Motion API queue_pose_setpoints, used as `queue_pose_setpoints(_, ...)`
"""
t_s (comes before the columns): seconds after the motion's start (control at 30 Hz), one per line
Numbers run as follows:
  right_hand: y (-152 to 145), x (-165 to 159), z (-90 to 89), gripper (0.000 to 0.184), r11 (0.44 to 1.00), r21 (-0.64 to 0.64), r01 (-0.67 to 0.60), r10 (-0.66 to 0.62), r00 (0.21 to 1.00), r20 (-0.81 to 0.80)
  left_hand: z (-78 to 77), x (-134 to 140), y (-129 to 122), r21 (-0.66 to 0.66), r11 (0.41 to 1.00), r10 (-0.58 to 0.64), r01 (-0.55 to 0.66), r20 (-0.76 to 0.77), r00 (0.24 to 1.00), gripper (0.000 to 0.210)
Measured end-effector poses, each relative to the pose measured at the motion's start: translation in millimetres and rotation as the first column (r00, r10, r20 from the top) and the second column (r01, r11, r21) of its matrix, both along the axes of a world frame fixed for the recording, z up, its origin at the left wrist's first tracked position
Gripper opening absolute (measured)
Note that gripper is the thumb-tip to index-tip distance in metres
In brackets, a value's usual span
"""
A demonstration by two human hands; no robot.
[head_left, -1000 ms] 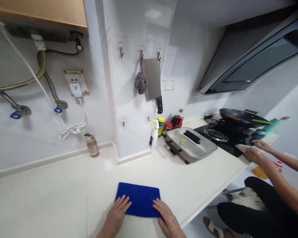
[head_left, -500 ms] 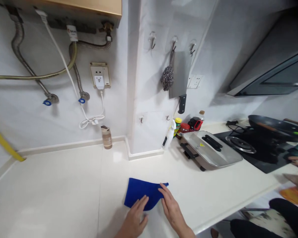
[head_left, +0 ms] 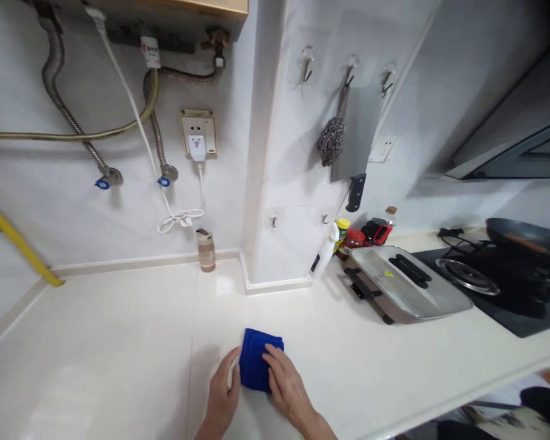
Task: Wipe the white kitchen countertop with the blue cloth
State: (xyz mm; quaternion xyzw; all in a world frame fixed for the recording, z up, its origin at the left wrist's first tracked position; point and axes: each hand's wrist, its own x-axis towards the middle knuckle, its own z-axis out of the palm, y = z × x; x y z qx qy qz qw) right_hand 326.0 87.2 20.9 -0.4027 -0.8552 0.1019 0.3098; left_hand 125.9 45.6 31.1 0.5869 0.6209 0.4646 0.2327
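Note:
A blue cloth (head_left: 255, 360), folded into a small layered square, lies on the white counter in front of me. My right hand (head_left: 288, 385) rests on its right side, fingers stretched over the top layer. At the cloth's left edge is my left hand (head_left: 222, 391), thumb and fingers apart and curved; whether its fingertips touch the fabric I cannot tell.
A lidded electric pan (head_left: 407, 284) stands to the right, beside the black cooktop (head_left: 499, 287) with a wok (head_left: 522, 238). Behind are a spray bottle (head_left: 324, 250) and jars. A drink bottle (head_left: 206, 250) stands by the wall. A cleaver (head_left: 355, 137) and scrubber (head_left: 331, 142) hang from hooks.
The cloth's right part has been folded over to the left, making it narrower. My right hand has moved left with it, and my left hand has shifted to the cloth's left edge.

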Motion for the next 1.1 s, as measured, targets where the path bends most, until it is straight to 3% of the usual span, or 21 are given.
queue_pose_setpoints(0.1, 16, -18, -6.3, 0.056, 0.999, 0.052, -0.004, -0.005, 0.985, 0.172, -0.2, 19, 11, 0.080, 0.994, -0.060, 0.068, -0.104, 0.993, 0.041)
queue_pose_setpoints(0.23, 23, -33, -18.4, 0.068, 0.997, -0.009, -0.072, 0.071, 0.934, 0.350, -9.1, 24, 23, 0.100, 0.979, -0.129, 0.176, -0.363, 0.923, 0.047)
queue_pose_setpoints(0.33, 29, -18, -28.2, 0.063, 0.999, -0.035, 0.005, 0.009, 0.924, 0.383, -27.4, -5, 29, 0.081, 0.990, -0.054, 0.114, -0.529, 0.847, 0.052)
queue_pose_setpoints(0.47, 50, 40, -37.5, 0.052, 0.959, -0.039, 0.280, -0.234, 0.862, 0.450, -54.7, -76, 28, 0.130, 0.982, 0.190, -0.139, -0.628, 0.754, 0.048)
queue_pose_setpoints(0.6, 64, 130, -46.4, 0.054, 0.810, 0.000, 0.586, -0.496, 0.686, 0.533, -63.3, -124, 23, 0.130, 0.932, 0.332, -0.338, -0.678, 0.655, 0.053)
queue_pose_setpoints(0.73, 61, 206, -50.0, 0.059, 0.593, 0.010, 0.805, -0.664, 0.482, 0.571, -55.2, -125, 19, 0.183, 0.928, 0.356, -0.325, -0.698, 0.622, 0.060)
queue_pose_setpoints(0.83, 61, 217, -46.1, 0.060, 0.417, 0.005, 0.909, -0.741, 0.337, 0.581, -48.1, -116, 20, 0.202, 0.933, 0.350, -0.297, -0.693, 0.630, 0.061)
queue_pose_setpoints(0.9, 67, 196, -40.9, 0.060, 0.326, 0.014, 0.945, -0.769, 0.257, 0.585, -45.2, -112, 21, 0.191, 0.937, 0.339, -0.291, -0.690, 0.639, 0.062)
queue_pose_setpoints(0.93, 71, 178, -37.5, 0.060, 0.311, 0.018, 0.950, -0.773, 0.242, 0.587, -44.4, -110, 22, 0.189, 0.937, 0.340, -0.295, -0.689, 0.640, 0.062)
queue_pose_setpoints(0.97, 76, 157, -33.6, 0.060, 0.333, 0.020, 0.943, -0.762, 0.257, 0.594, -43.9, -110, 23, 0.185, 0.936, 0.341, -0.300, -0.689, 0.640, 0.063)
queue_pose_setpoints(1.0, 82, 133, -29.2, 0.059, 0.390, 0.008, 0.921, -0.735, 0.305, 0.606, -43.7, -109, 24, 0.180, 0.935, 0.341, -0.305, -0.690, 0.639, 0.063)
queue_pose_setpoints(1.1, 96, 53, -12.6, 0.056, 0.606, -0.123, 0.786, -0.592, 0.549, 0.590, -44.6, -109, 25, 0.142, 0.935, 0.326, -0.324, -0.702, 0.633, 0.064)
